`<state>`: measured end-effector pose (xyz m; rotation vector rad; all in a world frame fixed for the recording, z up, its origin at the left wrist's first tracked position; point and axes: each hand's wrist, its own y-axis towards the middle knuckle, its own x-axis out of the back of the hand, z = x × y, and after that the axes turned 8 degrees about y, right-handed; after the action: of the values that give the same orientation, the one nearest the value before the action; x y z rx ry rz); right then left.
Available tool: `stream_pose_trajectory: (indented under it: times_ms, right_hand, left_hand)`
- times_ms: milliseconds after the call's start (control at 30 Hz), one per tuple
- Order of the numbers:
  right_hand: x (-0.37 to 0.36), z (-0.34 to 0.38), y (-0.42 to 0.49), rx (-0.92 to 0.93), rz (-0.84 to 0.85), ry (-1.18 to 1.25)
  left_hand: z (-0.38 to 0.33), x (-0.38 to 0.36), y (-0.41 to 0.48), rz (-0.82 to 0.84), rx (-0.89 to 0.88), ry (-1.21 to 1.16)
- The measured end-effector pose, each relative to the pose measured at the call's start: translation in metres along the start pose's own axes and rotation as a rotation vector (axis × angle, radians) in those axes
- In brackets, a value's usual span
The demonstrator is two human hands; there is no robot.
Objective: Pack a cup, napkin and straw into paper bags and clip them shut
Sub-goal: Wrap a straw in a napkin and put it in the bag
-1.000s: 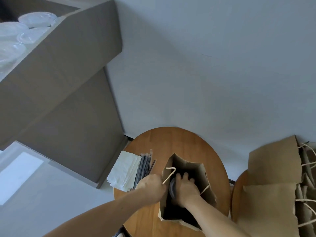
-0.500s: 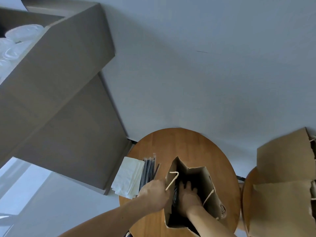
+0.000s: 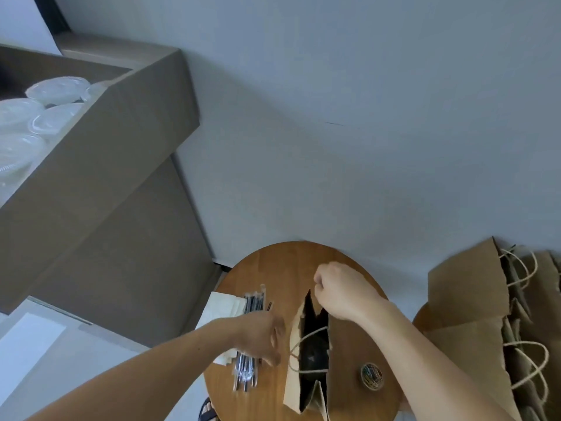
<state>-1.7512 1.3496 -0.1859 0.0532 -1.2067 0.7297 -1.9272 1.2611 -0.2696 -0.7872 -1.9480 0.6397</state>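
Paper bag stood open on round table, dark cup down inside. Right hand curled, pinching bag's far rim. Left hand hung just left of bag, over straws and napkins; blurred, grip could not be told. Tub of clips sat between bag and right forearm. Spare bags piled at right. Cardboard box with clear lids at far left.
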Motion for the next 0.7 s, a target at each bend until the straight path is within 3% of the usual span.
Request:
stream_pose_trajectory:
  times_ms: [100,267,333,567,700]
  right_hand:
    - [-0.008,0.024,0.024,0.018,-0.052,0.059]
    - [-0.068,0.073,0.078,-0.059,0.059,0.224]
    - [-0.105,0.086,0.098,-0.14,0.116,0.354]
    - [-0.244,0.1,0.135,-0.442,0.223,0.497]
    - [-0.291,0.096,0.15,-0.499,0.213,0.487]
  left_hand:
    - [0.025,0.023,-0.001,0.038,0.003,0.097]
    - [0.098,0.043,0.009,-0.302,0.21,-0.009]
    - [0.132,0.037,0.015,-0.357,0.311,-0.104]
    - [0.214,0.005,0.036,-0.329,0.489,-0.281]
    - [0.234,-0.008,0.052,-0.325,0.514,-0.349]
